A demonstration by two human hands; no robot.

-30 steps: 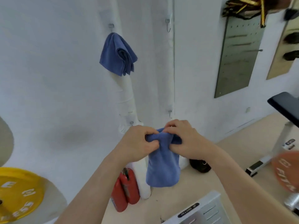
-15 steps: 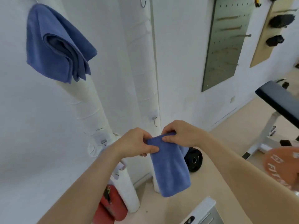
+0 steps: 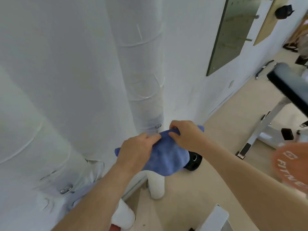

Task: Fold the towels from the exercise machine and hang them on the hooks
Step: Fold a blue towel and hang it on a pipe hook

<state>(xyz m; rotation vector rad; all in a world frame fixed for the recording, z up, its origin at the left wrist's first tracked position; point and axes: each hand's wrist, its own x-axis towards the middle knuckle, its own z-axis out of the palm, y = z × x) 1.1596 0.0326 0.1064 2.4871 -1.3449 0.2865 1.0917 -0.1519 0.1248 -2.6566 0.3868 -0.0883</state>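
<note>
Both hands' (image 3: 136, 149) grip on blue towel (image 3: 166, 157), near hook (image 3: 158, 126)

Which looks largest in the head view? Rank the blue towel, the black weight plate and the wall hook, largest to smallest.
1. blue towel
2. black weight plate, partly hidden behind the towel and farther off
3. wall hook, clearly the smallest

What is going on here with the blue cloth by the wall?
A person holds a folded blue towel with both hands, right in front of a small metal hook on the white wrapped pipe. The left hand grips its left side; the right hand pinches its top edge next to the hook. Whether the towel already catches the hook cannot be told, as the picture is blurred.
</note>
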